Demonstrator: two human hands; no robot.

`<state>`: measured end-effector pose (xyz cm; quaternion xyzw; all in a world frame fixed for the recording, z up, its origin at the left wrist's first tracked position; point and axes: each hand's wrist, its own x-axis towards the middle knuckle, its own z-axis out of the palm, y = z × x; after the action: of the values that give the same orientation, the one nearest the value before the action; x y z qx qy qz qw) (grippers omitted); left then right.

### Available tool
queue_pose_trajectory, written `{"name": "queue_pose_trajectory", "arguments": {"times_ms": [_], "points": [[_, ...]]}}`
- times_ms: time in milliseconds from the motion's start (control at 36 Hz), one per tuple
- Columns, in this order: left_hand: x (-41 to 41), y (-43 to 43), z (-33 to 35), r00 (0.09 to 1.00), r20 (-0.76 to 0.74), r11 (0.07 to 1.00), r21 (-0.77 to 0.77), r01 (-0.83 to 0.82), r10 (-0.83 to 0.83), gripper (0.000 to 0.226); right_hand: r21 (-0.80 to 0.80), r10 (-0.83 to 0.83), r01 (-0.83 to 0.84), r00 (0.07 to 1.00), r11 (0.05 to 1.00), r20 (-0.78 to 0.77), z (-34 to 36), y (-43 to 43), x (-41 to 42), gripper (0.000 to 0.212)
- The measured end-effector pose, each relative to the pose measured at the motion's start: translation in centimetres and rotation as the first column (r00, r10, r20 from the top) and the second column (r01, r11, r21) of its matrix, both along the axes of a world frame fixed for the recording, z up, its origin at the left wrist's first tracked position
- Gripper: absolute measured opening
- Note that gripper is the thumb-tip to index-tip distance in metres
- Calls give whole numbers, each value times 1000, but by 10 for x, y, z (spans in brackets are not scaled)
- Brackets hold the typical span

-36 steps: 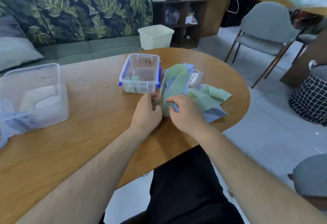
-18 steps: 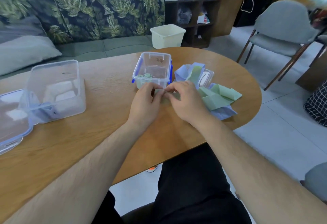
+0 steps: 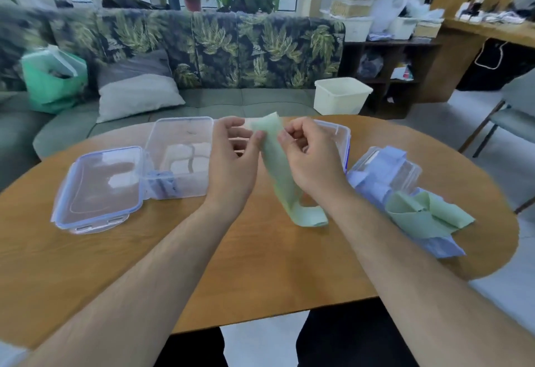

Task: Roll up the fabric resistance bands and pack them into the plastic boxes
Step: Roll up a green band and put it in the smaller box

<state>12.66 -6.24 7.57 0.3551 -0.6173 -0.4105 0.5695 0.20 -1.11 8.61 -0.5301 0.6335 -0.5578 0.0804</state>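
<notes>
**While a green band is held up at both edges**

Where the green band [image 3: 278,169] is gripped near its top, part of each edge is hidden by fingertips, and whether it is one layer or a flattened loop cannot be told. Its long axis is set nearly upright, slanted down and slightly to the right. The top end is raised over the table [image 3: 260,265], and the lower end is curled on the wood near the right forearm.

The band's left edge is pinched by the thumb and fingers of the left hand [image 3: 231,163], and its right edge by the curled fingertips of the right hand [image 3: 309,161].

Behind the right hand a smaller box [image 3: 337,137] is mostly covered, so its contents cannot be seen. To the left a large clear box [image 3: 179,158] is stood open. Something blue is blurred behind its wall, and its lid [image 3: 98,187] is laid just beside it. To the right a pile of bands [image 3: 419,216], green and blue, is heaped over a second lid [image 3: 405,169], only partly shown.
</notes>
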Motion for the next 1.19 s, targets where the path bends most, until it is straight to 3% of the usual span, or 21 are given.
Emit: {"name": "queue_pose_trajectory", "arguments": {"times_ms": [167, 333, 444, 528, 611, 778, 1194], "points": [[9, 15, 16, 997, -50, 999, 11, 52, -51, 17, -111, 121, -141, 977, 984, -176, 10, -4, 23, 8], [22, 9, 17, 999, -14, 999, 29, -41, 41, 13, -55, 262, -265, 963, 963, -61, 15, 2, 30, 20], [23, 11, 21, 998, 20, 999, 14, -52, 52, 14, -53, 175, -174, 985, 983, 0, 16, 1, 31, 15], [23, 14, 26, 998, 25, 999, 4, -53, 53, 15, 20, 65, -68, 989, 997, 135, 20, -4, 29, 28], [23, 14, 30, 999, 33, 999, -36, -22, 23, 16, 82, 49, -57, 994, 995, 99, 27, -7, 27, 19], [28, 10, 33, 999, 46, 997, -76, -12, 16, 18, 12, 81, -84, 988, 996, 132, 34, -7, 25, 13], [38, 20, 65, 994, 105, 995, -91, 49, -39, 23, 27, 176, -186, 959, 982, 223, 68, 11, 31, 15]]}}
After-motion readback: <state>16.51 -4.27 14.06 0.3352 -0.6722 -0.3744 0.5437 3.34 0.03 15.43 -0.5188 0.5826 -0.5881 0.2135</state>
